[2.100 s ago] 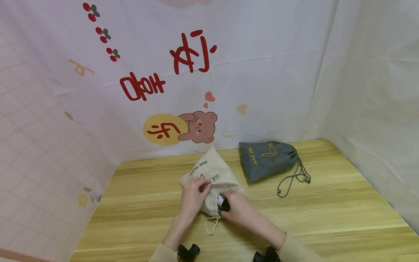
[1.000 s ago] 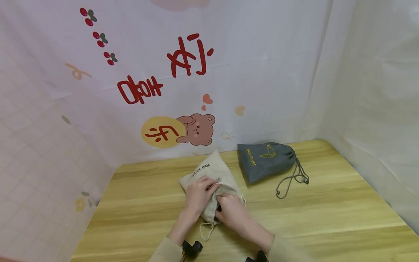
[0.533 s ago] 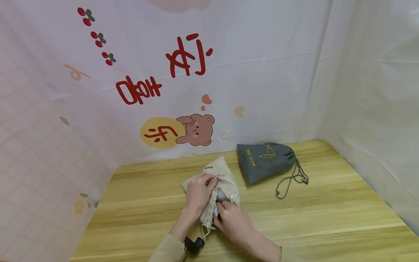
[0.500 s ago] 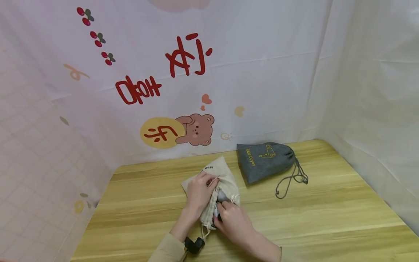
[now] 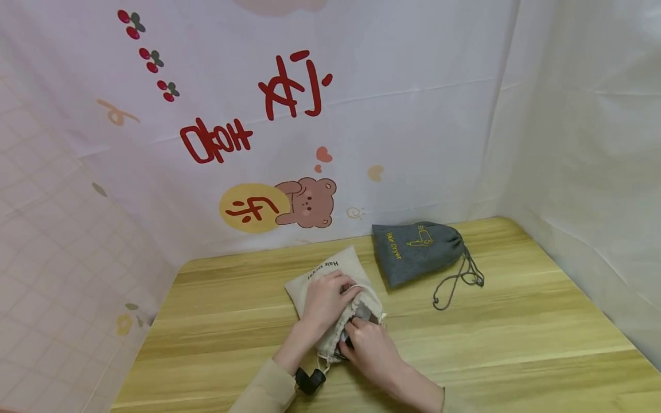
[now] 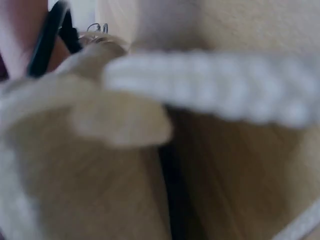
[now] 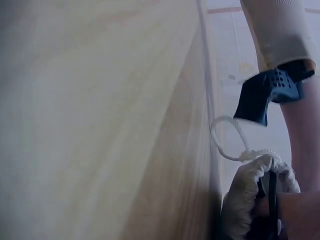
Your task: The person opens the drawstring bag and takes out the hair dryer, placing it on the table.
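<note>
A beige drawstring bag, printed "Hair Dryer", lies on the table with its mouth toward me. My left hand pinches the upper edge of the mouth and holds it up. Curled at the opening, my right hand grips a black-and-white object that is mostly hidden inside the bag; its kind I cannot tell. In the right wrist view the gathered mouth of the bag surrounds the fingers, with a black edge beside them. A white cord crosses close and blurred in the left wrist view.
To the back right lies a grey drawstring bag with yellow "Hair Dryer" print, its dark cord looped on the wooden table. A printed white cloth hangs behind. A black wrist camera sits on the left wrist.
My right hand has pushed the black-and-white object deeper into the beige bag. The left hand has shifted slightly right, lifting the mouth wider. The grey bag stays put.
</note>
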Tool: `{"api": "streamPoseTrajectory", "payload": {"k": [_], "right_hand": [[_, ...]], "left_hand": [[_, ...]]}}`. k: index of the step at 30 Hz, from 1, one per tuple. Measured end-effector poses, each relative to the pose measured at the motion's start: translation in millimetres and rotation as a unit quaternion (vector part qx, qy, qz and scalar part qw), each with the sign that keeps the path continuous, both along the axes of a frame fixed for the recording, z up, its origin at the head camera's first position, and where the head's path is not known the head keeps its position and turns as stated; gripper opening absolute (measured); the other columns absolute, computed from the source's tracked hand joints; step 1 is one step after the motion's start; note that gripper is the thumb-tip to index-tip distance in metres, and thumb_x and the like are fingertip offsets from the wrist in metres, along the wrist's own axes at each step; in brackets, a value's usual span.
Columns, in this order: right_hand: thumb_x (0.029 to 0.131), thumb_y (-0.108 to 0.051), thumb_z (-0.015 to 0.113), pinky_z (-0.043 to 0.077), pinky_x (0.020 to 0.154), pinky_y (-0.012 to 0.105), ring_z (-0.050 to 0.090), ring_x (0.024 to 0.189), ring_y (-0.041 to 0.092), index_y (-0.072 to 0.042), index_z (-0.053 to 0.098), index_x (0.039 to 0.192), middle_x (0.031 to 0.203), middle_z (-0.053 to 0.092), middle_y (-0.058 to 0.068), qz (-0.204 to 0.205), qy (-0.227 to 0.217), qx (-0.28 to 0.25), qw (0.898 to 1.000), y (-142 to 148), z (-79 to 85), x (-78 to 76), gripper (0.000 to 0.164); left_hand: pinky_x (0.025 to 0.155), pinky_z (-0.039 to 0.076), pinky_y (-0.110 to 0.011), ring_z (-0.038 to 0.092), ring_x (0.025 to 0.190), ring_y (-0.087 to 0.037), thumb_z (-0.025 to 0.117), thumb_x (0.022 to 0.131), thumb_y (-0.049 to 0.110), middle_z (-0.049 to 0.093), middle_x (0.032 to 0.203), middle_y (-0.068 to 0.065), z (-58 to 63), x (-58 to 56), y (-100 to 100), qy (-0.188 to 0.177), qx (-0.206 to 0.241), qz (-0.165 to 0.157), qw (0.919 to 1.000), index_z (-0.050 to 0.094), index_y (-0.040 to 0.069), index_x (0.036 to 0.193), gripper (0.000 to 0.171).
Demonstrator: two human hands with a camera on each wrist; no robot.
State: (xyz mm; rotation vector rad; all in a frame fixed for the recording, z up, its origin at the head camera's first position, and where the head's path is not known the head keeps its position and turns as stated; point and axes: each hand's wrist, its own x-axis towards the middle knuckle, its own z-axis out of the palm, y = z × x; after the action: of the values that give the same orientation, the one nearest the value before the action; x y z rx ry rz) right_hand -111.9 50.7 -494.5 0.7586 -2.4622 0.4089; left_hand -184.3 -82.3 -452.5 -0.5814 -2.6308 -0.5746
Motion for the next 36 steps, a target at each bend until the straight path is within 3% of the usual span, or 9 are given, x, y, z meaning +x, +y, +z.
{"api": "streamPoseTrajectory", "payload": {"k": [3,8,12,15,18,20,26,32,36], "right_hand": [[0.073,-0.023,0.089,0.052,0.055,0.027,0.06,0.06,0.013,-0.01,0.072,0.08,0.072,0.062,-0.003,0.002,0.008,-0.008,1.0,-0.6,1.6,1.1,0.022],[0.064,-0.022,0.092,0.047,0.051,0.024,0.053,0.056,0.01,-0.012,0.067,0.074,0.067,0.056,-0.006,0.021,0.088,-0.015,0.996,0.0,6.6,7.0,0.029],[0.058,-0.022,0.094,0.048,0.052,0.024,0.054,0.057,0.01,-0.013,0.062,0.071,0.067,0.056,-0.006,0.028,0.125,-0.006,0.992,0.9,11.0,11.1,0.035],[0.059,-0.022,0.094,0.049,0.053,0.024,0.056,0.058,0.01,-0.014,0.06,0.07,0.068,0.056,-0.005,0.032,0.121,-0.001,0.992,2.1,10.9,10.8,0.036],[0.062,-0.023,0.094,0.049,0.053,0.023,0.056,0.059,0.009,-0.014,0.061,0.07,0.068,0.055,-0.005,0.034,0.108,0.004,0.994,3.6,8.8,9.5,0.035],[0.065,-0.023,0.094,0.05,0.053,0.022,0.057,0.061,0.008,-0.014,0.062,0.071,0.069,0.056,-0.005,0.035,0.1,0.009,0.994,3.7,7.9,9.8,0.034],[0.067,-0.022,0.094,0.05,0.053,0.021,0.058,0.061,0.009,-0.013,0.064,0.074,0.07,0.058,-0.005,0.031,0.094,0.014,0.995,0.3,8.0,15.5,0.032],[0.06,-0.026,0.096,0.048,0.052,0.02,0.055,0.059,0.008,-0.014,0.061,0.071,0.068,0.055,-0.004,0.014,0.132,0.033,0.991,0.5,11.8,26.2,0.038],[0.062,-0.028,0.096,0.049,0.053,0.021,0.056,0.061,0.008,-0.014,0.06,0.072,0.069,0.056,-0.004,0.005,0.114,0.049,0.992,2.7,15.3,29.3,0.04]], "left_hand": [[0.055,0.038,-0.015,0.054,0.058,-0.003,0.081,0.092,0.035,0.069,0.075,0.009,0.9,-2.0,3.5,0.007,-0.011,0.02,0.9997,0.079,0.023,0.082,0.016],[0.056,0.044,-0.018,0.059,0.06,-0.007,0.082,0.092,0.029,0.068,0.072,0.01,3.3,-5.7,9.0,0.012,-0.001,0.043,0.999,0.076,0.023,0.077,0.018],[0.056,0.043,-0.019,0.059,0.061,-0.007,0.082,0.092,0.027,0.066,0.072,0.009,6.3,-6.3,9.7,-0.007,0.009,0.036,0.9993,0.076,0.023,0.078,0.016],[0.059,0.043,-0.018,0.058,0.065,-0.005,0.08,0.094,0.03,0.067,0.075,0.01,11.4,-6.5,8.5,-0.049,0.001,0.007,0.9988,0.08,0.025,0.088,0.008],[0.066,0.048,-0.018,0.062,0.073,-0.003,0.077,0.096,0.038,0.07,0.082,0.012,16.5,-8.7,7.4,-0.092,-0.01,-0.03,0.9953,0.083,0.028,0.099,0.011],[0.069,0.05,-0.019,0.063,0.075,-0.002,0.077,0.094,0.045,0.071,0.083,0.014,18.6,-10.0,8.3,-0.106,-0.022,-0.041,0.9933,0.083,0.031,0.097,0.016],[0.059,0.04,-0.016,0.052,0.063,0.0,0.081,0.091,0.044,0.065,0.072,0.013,19.7,-7.7,16.8,-0.095,-0.04,-0.033,0.9942,0.078,0.028,0.076,0.022],[0.053,0.035,-0.016,0.048,0.057,-0.001,0.084,0.09,0.034,0.062,0.068,0.01,18.6,-7.6,21.2,-0.087,-0.026,-0.008,0.9959,0.075,0.023,0.072,0.022],[0.052,0.035,-0.019,0.047,0.056,-0.004,0.084,0.089,0.033,0.06,0.067,0.01,17.1,-10.0,19.7,-0.076,-0.032,0.0,0.9966,0.073,0.023,0.071,0.024]]}}
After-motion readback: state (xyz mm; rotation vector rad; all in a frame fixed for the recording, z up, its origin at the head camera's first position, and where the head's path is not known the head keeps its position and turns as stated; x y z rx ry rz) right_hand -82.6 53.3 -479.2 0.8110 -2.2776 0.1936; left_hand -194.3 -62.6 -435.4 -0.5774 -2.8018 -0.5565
